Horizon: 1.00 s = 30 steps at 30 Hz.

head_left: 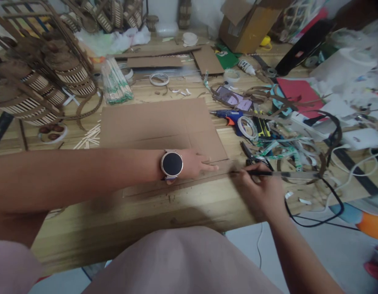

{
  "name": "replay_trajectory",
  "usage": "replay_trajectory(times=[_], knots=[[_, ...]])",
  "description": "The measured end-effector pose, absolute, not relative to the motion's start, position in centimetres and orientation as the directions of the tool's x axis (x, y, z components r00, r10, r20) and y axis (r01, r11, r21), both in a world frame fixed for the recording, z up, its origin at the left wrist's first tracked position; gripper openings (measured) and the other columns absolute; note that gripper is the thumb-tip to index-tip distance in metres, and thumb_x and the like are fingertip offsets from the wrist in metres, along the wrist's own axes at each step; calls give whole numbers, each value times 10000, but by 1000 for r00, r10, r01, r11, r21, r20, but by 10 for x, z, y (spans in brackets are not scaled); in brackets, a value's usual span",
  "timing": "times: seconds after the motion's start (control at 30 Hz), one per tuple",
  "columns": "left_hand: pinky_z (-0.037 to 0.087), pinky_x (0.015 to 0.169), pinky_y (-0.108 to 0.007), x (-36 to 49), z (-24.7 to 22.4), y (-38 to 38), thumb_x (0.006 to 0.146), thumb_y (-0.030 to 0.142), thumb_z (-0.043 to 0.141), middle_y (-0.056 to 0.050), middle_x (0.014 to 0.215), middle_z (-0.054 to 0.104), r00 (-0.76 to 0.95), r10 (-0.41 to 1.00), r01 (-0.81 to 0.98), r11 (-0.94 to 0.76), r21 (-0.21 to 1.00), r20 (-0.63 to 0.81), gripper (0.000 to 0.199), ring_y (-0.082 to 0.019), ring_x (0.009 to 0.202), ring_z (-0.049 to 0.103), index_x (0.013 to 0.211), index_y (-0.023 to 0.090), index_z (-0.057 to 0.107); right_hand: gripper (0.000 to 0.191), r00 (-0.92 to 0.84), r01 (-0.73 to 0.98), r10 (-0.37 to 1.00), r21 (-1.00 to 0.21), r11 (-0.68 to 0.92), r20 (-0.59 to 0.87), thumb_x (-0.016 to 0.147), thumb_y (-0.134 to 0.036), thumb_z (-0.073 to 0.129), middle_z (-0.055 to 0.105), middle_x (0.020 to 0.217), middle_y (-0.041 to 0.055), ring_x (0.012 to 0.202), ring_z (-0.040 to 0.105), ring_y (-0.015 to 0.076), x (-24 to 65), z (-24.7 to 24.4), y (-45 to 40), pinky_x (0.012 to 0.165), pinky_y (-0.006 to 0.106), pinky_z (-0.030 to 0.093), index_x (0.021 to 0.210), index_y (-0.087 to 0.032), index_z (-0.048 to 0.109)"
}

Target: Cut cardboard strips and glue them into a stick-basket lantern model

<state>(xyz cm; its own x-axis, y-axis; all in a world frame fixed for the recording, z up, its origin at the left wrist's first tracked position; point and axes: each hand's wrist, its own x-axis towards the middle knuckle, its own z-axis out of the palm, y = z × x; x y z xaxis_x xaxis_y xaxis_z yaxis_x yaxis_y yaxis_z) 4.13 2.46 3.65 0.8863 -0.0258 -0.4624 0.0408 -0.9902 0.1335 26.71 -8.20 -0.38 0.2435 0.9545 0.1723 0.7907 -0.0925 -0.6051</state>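
Slatted baskets (75, 77) crowd the wooden table (121, 237), left of and behind the cardboard sheet (152, 122), the landmark of this cluttered worktop. Loose pale sticks (88, 138) lie just beside the sheet's left edge, where a sweep of the forearm could scatter them. Across the sheet's front part, the left hand (193, 163) rests palm down below a round-faced wristwatch (172, 164), index finger stretched toward the right, gripping nothing that shows. Pressure appears to come from this one spot, so the sheet could pivot or skid if the palm lifts. Behind the sheet's right edge sits a blue glue gun (234, 115); nearer, a black hand tool (247, 152) lies just off its front right corner, where it could foul a moving knuckle. Right of that corner, the right hand (262, 190) pinches a slim dark tool (265, 173), its exact kind unclear, the tip aimed back toward the outstretched finger. A slip along that line could catch the fingertip or mark the cardboard askew. Farther right of the sheet, a black cord (343, 208) loops toward the wrist; a snag there could jerk the stroke.
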Motion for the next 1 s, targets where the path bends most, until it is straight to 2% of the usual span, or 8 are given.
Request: replay_trajectory(times=[0.07,0.2,0.37,0.5,0.7,0.83,0.9,1.0], knots=[[472,1052,-456,41,34,25,291,112,950,52,1652,232,887,-26,32,-992,118,-460,542,-357,1460,318,771,226,726,216,288,824,929,-554,-116,234,720,-464,600,621,627,24,601,566,213,286,2,-79,578,345,425,701,-250,589],[466,1062,-459,40,32,24,311,147,962,48,1663,190,873,-18,19,-997,71,-488,560,-350,1480,289,816,236,737,194,357,803,884,-582,-126,302,727,-443,607,633,645,26,614,575,209,292,8,-82,570,338,426,683,-255,587],[471,1060,-464,40,32,24,392,232,963,34,1671,150,865,-32,-35,-999,4,-501,572,-342,1492,271,923,252,750,210,288,725,938,-684,-84,190,743,-443,596,621,601,2,577,563,180,267,-1,-88,551,309,427,682,-242,591],[463,1079,-465,40,30,24,416,220,945,61,1678,82,853,-31,-54,-998,-29,-521,610,-341,1508,229,992,264,746,208,258,717,953,-692,-79,159,752,-430,577,614,604,9,567,545,178,255,-7,-88,534,304,420,677,-236,574],[405,1139,-467,38,28,25,362,77,919,64,1665,167,876,-11,40,-995,96,-481,516,-341,1496,259,818,237,739,189,265,753,947,-652,-87,180,760,-414,573,625,627,19,581,565,191,270,-6,-83,552,317,432,696,-236,573],[407,1134,-474,38,26,27,281,-32,862,79,1629,292,919,-3,96,-968,231,-395,469,-361,1462,322,643,210,688,191,312,787,899,-614,-63,307,781,-424,598,651,656,31,614,598,211,282,1,-84,595,343,466,718,-244,596],[410,1135,-454,38,26,27,259,-93,815,115,1599,345,927,24,131,-955,265,-374,465,-352,1454,338,583,202,659,211,273,799,899,-601,-13,344,835,-441,576,702,730,45,711,655,231,277,2,-86,668,355,498,794,-244,637],[414,1133,-449,38,26,25,261,-128,786,119,1573,390,928,45,151,-953,262,-371,462,-349,1444,351,561,195,649,237,94,830,961,-553,68,259,904,-423,511,764,899,44,858,705,237,259,0,-90,741,353,520,934,-265,685]])
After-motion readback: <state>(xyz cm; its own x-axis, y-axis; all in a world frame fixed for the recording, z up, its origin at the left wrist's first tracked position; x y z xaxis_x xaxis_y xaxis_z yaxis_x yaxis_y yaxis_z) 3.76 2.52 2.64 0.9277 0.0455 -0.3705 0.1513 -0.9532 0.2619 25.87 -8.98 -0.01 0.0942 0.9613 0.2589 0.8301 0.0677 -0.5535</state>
